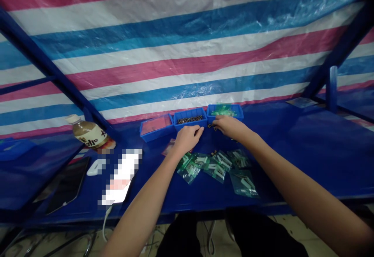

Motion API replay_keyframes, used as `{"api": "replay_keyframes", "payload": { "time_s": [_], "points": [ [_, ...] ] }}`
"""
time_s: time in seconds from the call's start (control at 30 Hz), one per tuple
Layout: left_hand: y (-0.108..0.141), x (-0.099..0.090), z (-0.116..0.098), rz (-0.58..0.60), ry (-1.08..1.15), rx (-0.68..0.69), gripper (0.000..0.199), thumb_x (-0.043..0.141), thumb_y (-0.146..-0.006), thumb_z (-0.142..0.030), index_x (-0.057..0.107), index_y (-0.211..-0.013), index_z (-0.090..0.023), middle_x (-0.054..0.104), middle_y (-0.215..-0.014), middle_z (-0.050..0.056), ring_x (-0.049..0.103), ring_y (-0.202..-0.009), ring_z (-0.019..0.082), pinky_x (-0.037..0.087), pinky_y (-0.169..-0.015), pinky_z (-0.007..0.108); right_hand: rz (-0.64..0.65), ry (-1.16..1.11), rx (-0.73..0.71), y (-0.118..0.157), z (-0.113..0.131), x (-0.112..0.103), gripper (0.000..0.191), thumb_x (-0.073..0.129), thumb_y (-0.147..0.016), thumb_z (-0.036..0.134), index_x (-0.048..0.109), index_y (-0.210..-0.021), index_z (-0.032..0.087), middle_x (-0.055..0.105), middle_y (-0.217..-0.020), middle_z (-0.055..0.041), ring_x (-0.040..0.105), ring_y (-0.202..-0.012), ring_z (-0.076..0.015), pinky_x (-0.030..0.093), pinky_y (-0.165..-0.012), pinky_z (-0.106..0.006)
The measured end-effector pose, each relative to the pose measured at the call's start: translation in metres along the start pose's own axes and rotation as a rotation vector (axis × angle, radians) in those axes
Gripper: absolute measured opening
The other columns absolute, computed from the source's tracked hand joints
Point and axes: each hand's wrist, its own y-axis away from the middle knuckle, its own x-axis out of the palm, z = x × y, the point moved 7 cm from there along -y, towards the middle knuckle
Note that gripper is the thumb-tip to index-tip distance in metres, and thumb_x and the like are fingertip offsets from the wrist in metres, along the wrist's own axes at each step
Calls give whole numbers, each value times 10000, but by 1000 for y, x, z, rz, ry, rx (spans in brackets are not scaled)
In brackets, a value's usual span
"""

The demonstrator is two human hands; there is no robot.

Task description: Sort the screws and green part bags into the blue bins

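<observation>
My left hand (187, 138) is in front of the middle blue bin (189, 123), which holds many small dark metal pieces (190, 119). Its fingers are curled together, and anything inside them is hidden. In front of the right blue bin (240, 113), my right hand (228, 125) has its fingertips pinched down beside small brass-coloured pieces (215, 128) on the table; what they grip is too small to make out. Green-tinted clear bags (216, 167) with white sticks and thin metal pieces lie below my hands. Green bags (224, 111) fill the right bin.
A left blue bin (146, 134) holds pinkish flat packets (157, 124). Along the left stand a drink bottle (92, 134), a white case (96, 167), a dark tablet (68, 185) and a lit phone (124, 175) on a cable. Striped sheeting (187, 66) hangs behind the blue table (292, 152).
</observation>
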Motion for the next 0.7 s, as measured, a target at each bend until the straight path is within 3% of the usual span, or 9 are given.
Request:
{"api": "replay_keyframes", "payload": {
  "time_s": [0.17,0.43,0.57,0.7],
  "points": [
    [0,0,-1,0,-32,8,413,396,-980,-439,670,-759,-223,652,-657,41,591,-602,204,287,-563,275,88,85,12,-1,3,15,271,463,-911,125,675,-1080,145,657,-1033,-167,656,-817,-254,416,-650,-321],
    [0,-1,0,-12,-38,6,404,411,-974,-434,676,-754,-223,645,-652,43,591,-621,208,302,-584,279,130,-327,-67,-3,10,9,106,578,-814,121,663,-812,184,716,-808,-53,641,-724,-189,433,-641,-279],
    [-1,-6,-2,-34,47,-8,391,441,-959,-437,658,-726,-210,623,-621,22,547,-574,175,300,-576,277,25,-545,-30,-4,8,-1,97,595,-803,169,675,-859,178,705,-748,-34,642,-681,-176,465,-636,-280],
    [-3,-5,-5,7,314,-26,413,456,-946,-475,642,-719,-185,608,-609,-1,523,-555,137,337,-574,259,-139,-762,17,-4,6,-15,158,632,-797,256,674,-924,172,698,-797,-46,649,-735,-181,501,-680,-302]
  ]
}}
